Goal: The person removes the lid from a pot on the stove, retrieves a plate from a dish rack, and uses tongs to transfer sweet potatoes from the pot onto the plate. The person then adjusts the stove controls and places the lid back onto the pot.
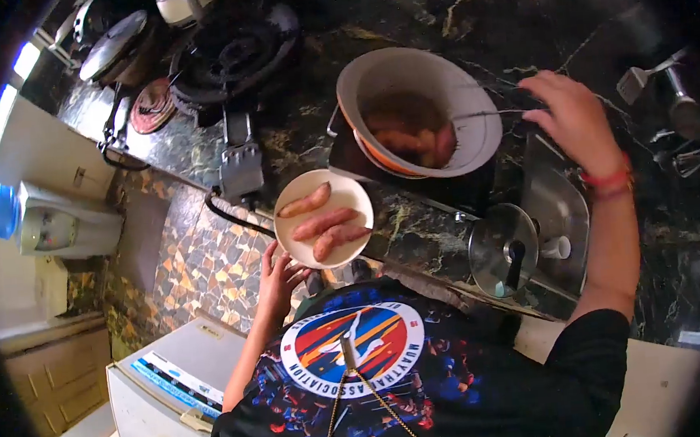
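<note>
My left hand (279, 279) grips the lower left rim of a cream plate (289, 243), with part of the fingers hidden by it. Three reddish sweet potatoes (325, 223) lie on the plate, which is beside the pot and partly over the floor. Between the fingers of my right hand (574, 117) is the thin metal handle of a fork (489, 113). It reaches over the rim into a pot (482, 140) with an orange outside and pale inside. More sweet potatoes (409, 141) sit in dark liquid there, and the fork's end is against one at the right.
A black gas burner (233, 56) and a lidded pan (119, 52) stand at the upper left. Right of me, a glass lid (498, 249) and white cup (557, 247) are by the sink (564, 199). Utensils (683, 110) lie far right.
</note>
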Available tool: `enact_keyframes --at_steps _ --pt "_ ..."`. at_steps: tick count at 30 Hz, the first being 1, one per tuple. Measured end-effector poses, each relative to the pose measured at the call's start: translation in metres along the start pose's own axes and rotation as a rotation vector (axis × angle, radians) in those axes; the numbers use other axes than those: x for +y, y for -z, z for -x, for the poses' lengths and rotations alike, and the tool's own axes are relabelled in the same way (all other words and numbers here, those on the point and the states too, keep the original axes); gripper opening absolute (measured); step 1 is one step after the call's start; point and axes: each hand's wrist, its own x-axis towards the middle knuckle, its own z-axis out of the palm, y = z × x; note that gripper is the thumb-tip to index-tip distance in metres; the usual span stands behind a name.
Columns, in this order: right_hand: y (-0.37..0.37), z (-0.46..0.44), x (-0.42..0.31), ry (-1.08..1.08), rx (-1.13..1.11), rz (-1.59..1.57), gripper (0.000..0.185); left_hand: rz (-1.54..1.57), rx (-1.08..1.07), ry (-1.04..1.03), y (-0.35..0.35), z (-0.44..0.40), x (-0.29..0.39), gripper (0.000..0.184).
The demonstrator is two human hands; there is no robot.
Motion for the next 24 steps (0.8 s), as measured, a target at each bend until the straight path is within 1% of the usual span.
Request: enact_keyframes --at_steps 2,4,6,10,11,14,17,20,23,24 --pt "-0.03 -0.011 0.013 0.132 -0.093 0.141 0.025 -0.014 0.011 -0.009 -0.003 0.002 0.002 0.053" --pt "-0.066 -0.021 0.018 0.26 -0.008 0.286 0.013 -0.028 0.067 -0.006 -0.006 0.003 0.003 0.054" --pt "-0.095 -0.033 0.022 0.31 -0.043 0.317 0.01 -0.031 0.092 -0.024 -0.007 0.004 0.003 0.054" --pt "-0.112 -0.043 0.018 0.381 -0.141 0.335 0.011 -0.037 0.086 -0.067 -0.005 0.007 0.002 0.054" --pt "-0.121 -0.043 0.02 0.413 -0.079 0.325 0.005 -0.044 0.1 -0.071 -0.005 0.007 0.002 0.053" --pt "-0.136 -0.044 0.025 0.489 -0.056 0.232 0.005 -0.041 0.113 -0.071 -0.007 0.009 0.0 0.052" --pt "-0.146 -0.048 0.033 0.531 0.007 0.195 0.005 -0.046 0.12 -0.064 -0.01 0.009 -0.003 0.052" --pt "-0.141 -0.054 0.044 0.538 -0.018 0.207 0.007 -0.054 0.131 -0.068 -0.004 0.005 -0.005 0.052" --pt "-0.133 -0.056 0.058 0.497 -0.064 0.203 0.006 -0.055 0.181 -0.079 -0.001 0.007 -0.003 0.051" --pt "-0.127 -0.057 0.06 0.462 -0.12 0.188 0.007 -0.053 0.185 -0.084 0.0 0.007 -0.001 0.051"
